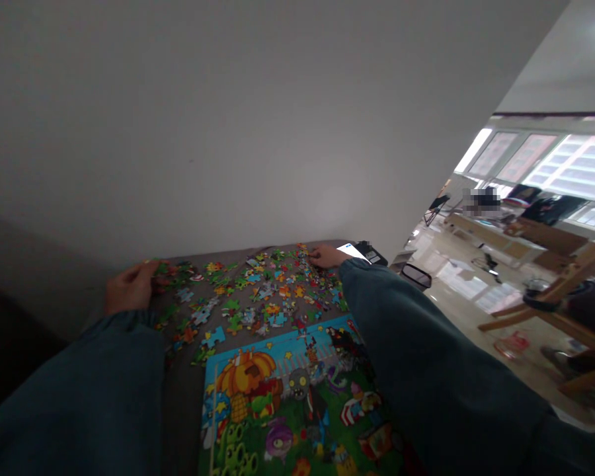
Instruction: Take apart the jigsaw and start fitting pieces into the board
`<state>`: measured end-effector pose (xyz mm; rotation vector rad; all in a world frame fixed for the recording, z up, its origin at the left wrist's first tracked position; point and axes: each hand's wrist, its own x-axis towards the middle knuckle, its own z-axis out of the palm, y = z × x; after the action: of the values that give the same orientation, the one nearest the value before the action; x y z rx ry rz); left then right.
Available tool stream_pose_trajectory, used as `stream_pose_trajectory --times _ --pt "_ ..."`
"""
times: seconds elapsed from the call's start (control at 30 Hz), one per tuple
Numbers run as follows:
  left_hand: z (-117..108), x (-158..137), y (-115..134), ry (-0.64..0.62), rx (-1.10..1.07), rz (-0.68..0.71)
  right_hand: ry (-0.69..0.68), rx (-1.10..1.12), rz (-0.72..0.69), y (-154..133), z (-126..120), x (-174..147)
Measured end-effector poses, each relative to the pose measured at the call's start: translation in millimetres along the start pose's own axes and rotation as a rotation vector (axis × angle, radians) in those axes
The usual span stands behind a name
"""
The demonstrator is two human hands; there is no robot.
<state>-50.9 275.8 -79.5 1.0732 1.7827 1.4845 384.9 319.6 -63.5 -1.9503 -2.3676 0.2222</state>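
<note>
Loose jigsaw puzzle pieces (pixel 277 291) in many colours lie spread over a grey cloth surface (pixel 183 390). At the left edge of the spread is my left hand (pixel 130 287), its fingers bent and closed beside a small bunch of pieces. Whatever sits between those fingertips is hidden. My right hand (pixel 326 256) reaches to the far right of the pieces, fingertips pressed together and down among them; what they pinch is too small to make out. Nearest me lies a cartoon picture sheet (pixel 287 396) with a pumpkin and a grey zombie, partly covered by my right sleeve.
A pale wall (pixel 258 132) rises right behind the surface. Past my right hand are a lit phone (pixel 353 251) and a dark item (pixel 371 253). Farther right, a room shows a wooden chair (pixel 570 297), a bench (pixel 496 238) and windows (pixel 570 162).
</note>
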Motion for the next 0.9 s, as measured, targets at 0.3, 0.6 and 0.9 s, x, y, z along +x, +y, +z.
stream_pose_trajectory --times 0.3,0.6,0.9 --pt "1 6 -4 -0.035 -0.022 -0.015 -0.004 -0.085 -0.143 -57 19 11" --pt "0 2 -2 -0.028 0.013 0.034 -0.130 -0.136 -0.156 -57 24 -2" --pt "-1 -2 1 -0.038 0.016 0.052 -0.003 -0.156 -0.159 -66 24 -19"
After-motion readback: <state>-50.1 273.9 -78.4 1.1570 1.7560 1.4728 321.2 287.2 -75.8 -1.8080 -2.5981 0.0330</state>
